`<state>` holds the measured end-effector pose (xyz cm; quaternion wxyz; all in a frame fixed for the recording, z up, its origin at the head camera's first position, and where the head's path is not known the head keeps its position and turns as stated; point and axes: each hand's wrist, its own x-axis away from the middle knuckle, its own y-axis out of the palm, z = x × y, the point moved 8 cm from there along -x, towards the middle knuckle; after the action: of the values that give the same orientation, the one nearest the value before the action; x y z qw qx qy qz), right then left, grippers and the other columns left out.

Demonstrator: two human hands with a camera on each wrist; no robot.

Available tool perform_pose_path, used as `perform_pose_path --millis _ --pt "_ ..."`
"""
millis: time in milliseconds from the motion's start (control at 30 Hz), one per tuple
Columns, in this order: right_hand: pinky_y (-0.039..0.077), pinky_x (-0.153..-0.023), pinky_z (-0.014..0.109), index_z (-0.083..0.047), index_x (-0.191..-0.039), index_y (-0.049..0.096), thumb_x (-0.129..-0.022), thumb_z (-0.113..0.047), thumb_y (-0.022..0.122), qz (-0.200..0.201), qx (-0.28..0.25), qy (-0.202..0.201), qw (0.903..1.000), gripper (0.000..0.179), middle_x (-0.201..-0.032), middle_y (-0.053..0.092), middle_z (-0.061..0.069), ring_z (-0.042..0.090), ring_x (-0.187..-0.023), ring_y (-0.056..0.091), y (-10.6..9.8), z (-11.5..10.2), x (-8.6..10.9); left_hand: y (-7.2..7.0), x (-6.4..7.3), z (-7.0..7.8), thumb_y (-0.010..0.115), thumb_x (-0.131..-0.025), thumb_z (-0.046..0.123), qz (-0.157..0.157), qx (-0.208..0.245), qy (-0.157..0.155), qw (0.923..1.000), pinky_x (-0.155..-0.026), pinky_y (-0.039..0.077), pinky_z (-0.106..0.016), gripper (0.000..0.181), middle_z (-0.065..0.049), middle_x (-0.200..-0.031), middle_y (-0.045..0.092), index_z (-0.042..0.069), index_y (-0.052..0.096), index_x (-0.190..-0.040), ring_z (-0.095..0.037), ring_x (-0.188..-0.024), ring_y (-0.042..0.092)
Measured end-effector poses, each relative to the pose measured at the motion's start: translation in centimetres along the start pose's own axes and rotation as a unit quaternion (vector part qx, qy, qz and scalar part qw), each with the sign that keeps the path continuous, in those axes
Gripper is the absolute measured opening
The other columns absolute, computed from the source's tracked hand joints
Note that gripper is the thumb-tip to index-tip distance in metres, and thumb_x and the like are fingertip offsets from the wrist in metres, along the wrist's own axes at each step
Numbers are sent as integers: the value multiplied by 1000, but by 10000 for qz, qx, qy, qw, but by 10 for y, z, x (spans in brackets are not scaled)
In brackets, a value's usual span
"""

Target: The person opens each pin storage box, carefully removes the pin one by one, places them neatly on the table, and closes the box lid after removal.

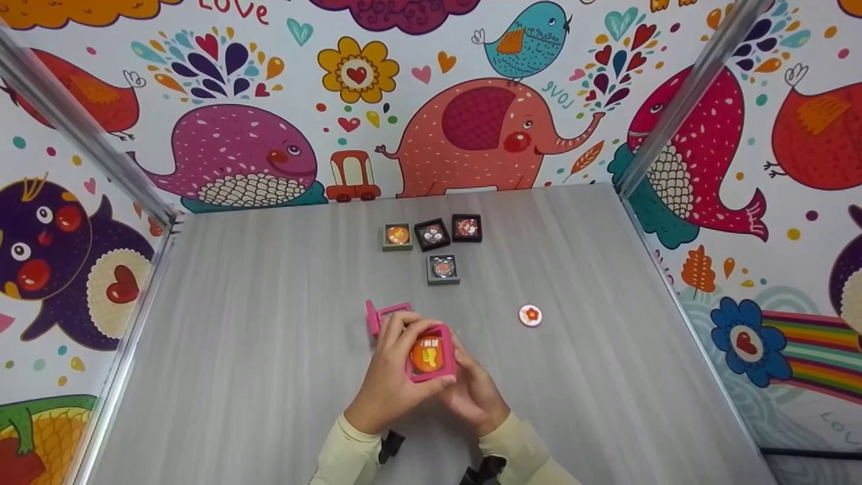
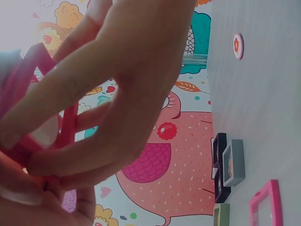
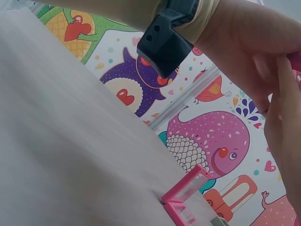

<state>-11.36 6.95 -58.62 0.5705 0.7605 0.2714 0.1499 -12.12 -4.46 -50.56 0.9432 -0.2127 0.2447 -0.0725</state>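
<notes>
My left hand (image 1: 387, 380) grips a small square pink box (image 1: 450, 353), fingers over its top edge and thumb along the bottom. Inside the pink rim shows a round orange badge (image 1: 427, 355) with a yellow thumbs-up figure. My right hand (image 1: 477, 391) holds the same box from the right side and behind; part of its fingers is hidden. In the left wrist view, fingers of both hands meet around the pink frame (image 2: 69, 125). Just beyond the left hand, another pink box (image 3: 184, 187) stands on the table with its lid raised.
A round white badge with a red flower (image 1: 531, 314) lies to the right on the grey table (image 1: 269, 350). Farther back are an olive box (image 1: 397, 246), two black boxes (image 1: 467, 238) and a grey box (image 1: 443, 279), each with a badge inside. Patterned walls enclose the table.
</notes>
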Motion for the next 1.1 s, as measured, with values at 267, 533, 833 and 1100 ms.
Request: perform_pose_path --millis 267,533,833,1100 --pt "49 -114 38 -18 -153 49 -110 -19 65 -223 -203 -27 9995 46 -152 53 12 30 -138 56 2 -5 -2 -9 -1 0 95 -83 43 219 291 272 9990 -114 44 -53 76 5 -141 55 21 63 -149 -23 -137 46" --pt "42 -118 57 -12 -152 52 -104 -17 73 150 -635 -40 9979 53 -155 52 20 40 -140 55 -5 -12 -2 -23 2 -8 97 -83 29 325 725 -98 9968 -103 55 -52 79 3 -147 56 23 57 -152 -22 -136 51" --pt "36 -116 64 -10 -156 48 -102 -18 75 405 -622 -123 9972 60 -156 52 22 45 -142 54 -9 -19 0 -27 3 -11 97 -84 23 249 953 -298 9947 -105 54 -54 85 5 -143 59 29 54 -157 -21 -131 58" --pt "44 -112 62 -10 -163 21 -99 -19 76 644 -132 -97 9978 85 -154 53 22 44 -138 58 -12 -21 0 -28 4 -15 97 -83 22 320 1071 -282 9933 -104 57 -47 80 0 -142 62 29 58 -153 -22 -125 63"
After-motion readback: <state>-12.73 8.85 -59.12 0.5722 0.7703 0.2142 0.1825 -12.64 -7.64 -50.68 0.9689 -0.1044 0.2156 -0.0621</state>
